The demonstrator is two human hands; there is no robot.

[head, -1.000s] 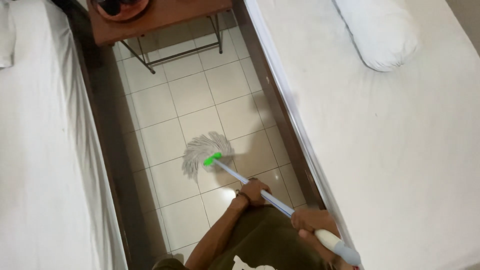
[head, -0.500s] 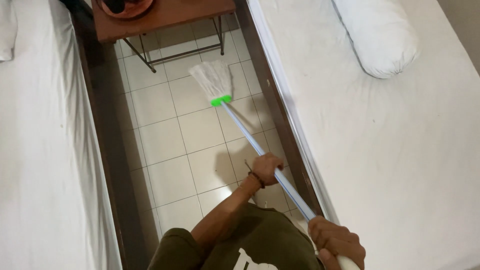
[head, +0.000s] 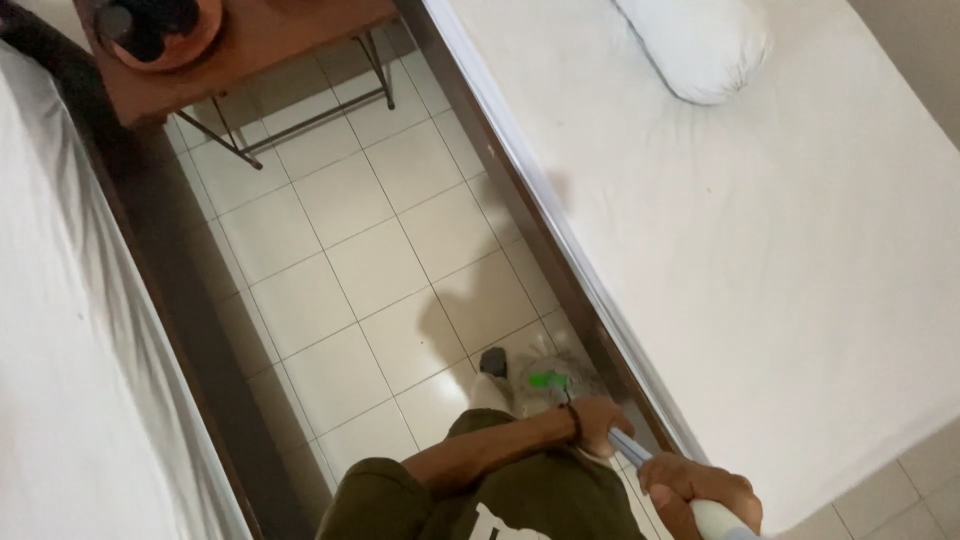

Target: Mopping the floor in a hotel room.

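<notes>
Between two beds, left hand (head: pixel 603 424) and right hand (head: pixel 697 487) both clamped on mop handle (head: pixel 632 449), mop head (head: pixel 545 382) on tiled floor (head: pixel 370 270)

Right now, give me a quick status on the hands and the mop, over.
Left hand and right hand both gripping the mop handle. Mop head on the tiled floor beside the bed frame. Side table at the aisle's far end.

Soft, even daylight, no hard glare. White bed (head: pixel 800 260) on my right is bright, near washed out. My shadow falls dark on the floor tiles (head: pixel 330 220) ahead. Gap beside the other bed is dim. Mop head (head: pixel 548 378) motion-blurred; overall slightly soft.
</notes>
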